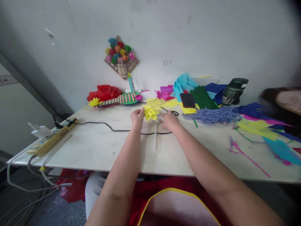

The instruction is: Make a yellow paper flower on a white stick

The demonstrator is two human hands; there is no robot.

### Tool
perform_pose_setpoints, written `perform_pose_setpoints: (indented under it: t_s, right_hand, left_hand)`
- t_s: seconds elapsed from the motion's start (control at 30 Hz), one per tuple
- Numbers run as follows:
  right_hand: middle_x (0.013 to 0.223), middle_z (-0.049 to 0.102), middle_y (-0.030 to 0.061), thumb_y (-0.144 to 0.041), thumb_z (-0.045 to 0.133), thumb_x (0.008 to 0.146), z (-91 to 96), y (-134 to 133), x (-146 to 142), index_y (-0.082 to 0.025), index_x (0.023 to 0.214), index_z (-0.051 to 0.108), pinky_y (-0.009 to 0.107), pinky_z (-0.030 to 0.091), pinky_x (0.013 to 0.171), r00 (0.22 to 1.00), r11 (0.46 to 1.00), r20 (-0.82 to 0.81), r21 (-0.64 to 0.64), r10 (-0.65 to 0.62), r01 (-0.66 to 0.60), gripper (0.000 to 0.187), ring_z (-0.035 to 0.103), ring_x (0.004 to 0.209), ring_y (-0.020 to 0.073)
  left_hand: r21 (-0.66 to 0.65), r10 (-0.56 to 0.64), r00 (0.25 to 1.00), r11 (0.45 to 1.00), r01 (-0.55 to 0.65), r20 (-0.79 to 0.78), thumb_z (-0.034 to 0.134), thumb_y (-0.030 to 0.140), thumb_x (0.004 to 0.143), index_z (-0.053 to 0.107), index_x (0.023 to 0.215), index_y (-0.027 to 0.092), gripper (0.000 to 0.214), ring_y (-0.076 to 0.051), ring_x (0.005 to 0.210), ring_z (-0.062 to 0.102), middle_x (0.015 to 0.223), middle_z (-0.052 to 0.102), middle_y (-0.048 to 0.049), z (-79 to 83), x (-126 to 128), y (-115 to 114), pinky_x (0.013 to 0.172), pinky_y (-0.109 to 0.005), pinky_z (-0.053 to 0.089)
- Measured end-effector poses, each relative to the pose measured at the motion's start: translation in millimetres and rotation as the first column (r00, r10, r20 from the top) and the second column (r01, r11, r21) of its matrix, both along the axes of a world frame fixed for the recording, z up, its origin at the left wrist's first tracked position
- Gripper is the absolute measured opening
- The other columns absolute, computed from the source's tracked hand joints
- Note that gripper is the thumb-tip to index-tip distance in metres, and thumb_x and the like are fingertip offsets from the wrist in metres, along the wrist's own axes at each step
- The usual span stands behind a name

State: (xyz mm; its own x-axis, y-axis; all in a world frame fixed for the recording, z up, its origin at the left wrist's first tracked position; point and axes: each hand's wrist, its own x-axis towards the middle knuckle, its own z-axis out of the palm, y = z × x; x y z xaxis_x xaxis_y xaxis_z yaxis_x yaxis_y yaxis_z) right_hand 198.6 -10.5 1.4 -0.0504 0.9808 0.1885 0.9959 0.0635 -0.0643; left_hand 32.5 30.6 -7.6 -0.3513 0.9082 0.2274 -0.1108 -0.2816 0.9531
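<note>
My left hand (137, 117) is closed on a yellow paper flower (150, 113) held just above the white table (98, 147). My right hand (169, 121) is closed beside the flower, fingers curled toward it; what it grips is too small to make out. A pale stick (155, 138) runs from the flower toward me along the table. Scissors with black handles (171, 111) lie just behind my right hand. Yellow paper sheets (160, 103) lie behind the flower.
A black cable (110, 127) crosses the table to a power strip (50, 139) at the left edge. Coloured paper scraps (258, 127), purple string (211, 115), a phone (187, 99) and a dark flask (232, 91) fill the right. A paper bouquet (120, 56) hangs on the wall.
</note>
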Motion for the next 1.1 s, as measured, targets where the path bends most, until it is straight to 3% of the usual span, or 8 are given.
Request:
perform_pose_setpoints:
  t_s: [0.27, 0.4, 0.6, 0.73, 0.83, 0.97, 1.03, 1.1]
  right_hand:
    - [0.105, 0.062, 0.0159, -0.028, 0.054, 0.072, 1.5, 1, 3, -0.015, 0.111, 0.058, 0.035, 0.046, 0.077, 0.999, 1.000, 0.042, 0.004, -0.023, 0.023, 0.041, 0.060, 0.097, 0.0273]
    - [0.094, 0.067, 0.0131, -0.034, 0.052, 0.076, 12.0, -3, 14, -0.019, 0.099, 0.063, 0.036, 0.046, 0.072, 0.999, 0.999, 0.032, 0.017, -0.034, 0.033, 0.030, 0.063, 0.090, 0.0276]
    - [0.098, 0.069, 0.0082, -0.035, 0.049, 0.076, 28.7, -1, 40, -0.024, 0.094, 0.067, 0.031, 0.046, 0.071, 0.994, 0.999, -0.105, 0.047, -0.016, 0.021, 0.027, 0.063, 0.089, 0.0247]
    - [0.103, 0.068, 0.0089, -0.036, 0.053, 0.072, 29.8, 7, 58, -0.020, 0.100, 0.066, 0.030, 0.046, 0.071, 0.969, 0.996, -0.246, 0.093, 0.031, -0.008, 0.034, 0.062, 0.091, 0.0251]
    - [0.084, 0.069, 0.0065, -0.032, 0.059, 0.066, 31.7, 6, 71, -0.017, 0.095, 0.066, 0.027, 0.046, 0.060, 0.874, 0.992, -0.478, 0.122, 0.085, -0.030, 0.033, 0.061, 0.073, 0.0197]
    - [0.051, 0.055, -0.0007, -0.027, 0.059, 0.063, 42.7, -6, 71, -0.015, 0.071, 0.062, 0.022, 0.035, 0.040, 0.666, 0.987, -0.729, 0.101, 0.158, -0.123, 0.015, 0.042, 0.042, 0.0094]
    - [0.050, 0.053, -0.0018, -0.025, 0.061, 0.061, 48.4, -13, 65, -0.015, 0.064, 0.058, 0.021, 0.033, 0.038, 0.581, 0.973, -0.785, 0.122, 0.214, -0.195, 0.011, 0.039, 0.040, 0.0072]
    - [0.053, 0.054, -0.0015, -0.024, 0.061, 0.061, 51.2, -16, 57, -0.014, 0.063, 0.057, 0.021, 0.033, 0.038, 0.547, 0.958, -0.799, 0.122, 0.250, -0.260, 0.011, 0.039, 0.040, 0.0065]
  left_hand:
    - [-0.016, 0.018, 1.000, 1.000, -0.018, 0.015, 0.068, 0.039, 0.059, 0.056, 0.056, 0.013, 0.029, -0.009, 0.049, 0.047, 0.048, 0.047, 0.0033, -3.4, -1, 4, 0.054, -0.023, 0.041]
    - [-0.030, 0.011, 0.998, 1.000, -0.009, 0.066, 0.068, 0.038, 0.061, 0.057, 0.057, 0.013, 0.027, -0.009, 0.051, 0.049, 0.050, 0.050, 0.0026, 0.6, -1, 0, 0.057, -0.023, 0.043]
    - [-0.040, 0.014, 0.994, 0.999, -0.009, 0.110, 0.068, 0.036, 0.062, 0.057, 0.057, 0.012, 0.026, -0.009, 0.051, 0.049, 0.051, 0.052, 0.0018, 4.2, 0, -3, 0.058, -0.024, 0.043]
    - [-0.052, 0.026, 0.994, 0.998, -0.020, 0.105, 0.068, 0.036, 0.063, 0.057, 0.057, 0.012, 0.026, -0.009, 0.051, 0.050, 0.051, 0.052, 0.0018, 1.9, -1, 1, 0.057, -0.024, 0.042]
    - [-0.052, 0.036, 0.995, 0.998, -0.031, 0.088, 0.066, 0.036, 0.065, 0.057, 0.056, 0.013, 0.026, -0.009, 0.050, 0.048, 0.050, 0.050, 0.0022, -0.7, -2, 3, 0.056, -0.024, 0.041]
    - [-0.010, 0.059, 0.998, 0.998, -0.059, -0.013, 0.063, 0.038, 0.067, 0.058, 0.057, 0.013, 0.028, -0.010, 0.052, 0.049, 0.050, 0.050, 0.0017, -5.3, -3, 6, 0.056, -0.023, 0.039]
    - [0.007, 0.075, 0.995, 0.997, -0.075, -0.070, 0.063, 0.040, 0.067, 0.059, 0.057, 0.014, 0.028, -0.011, 0.055, 0.051, 0.051, 0.051, 0.0009, -6.8, -4, 6, 0.056, -0.022, 0.039]
    - [0.010, 0.086, 0.990, 0.996, -0.085, -0.108, 0.063, 0.040, 0.068, 0.059, 0.056, 0.014, 0.028, -0.012, 0.057, 0.052, 0.051, 0.052, 0.0002, -7.0, -4, 6, 0.057, -0.022, 0.038]
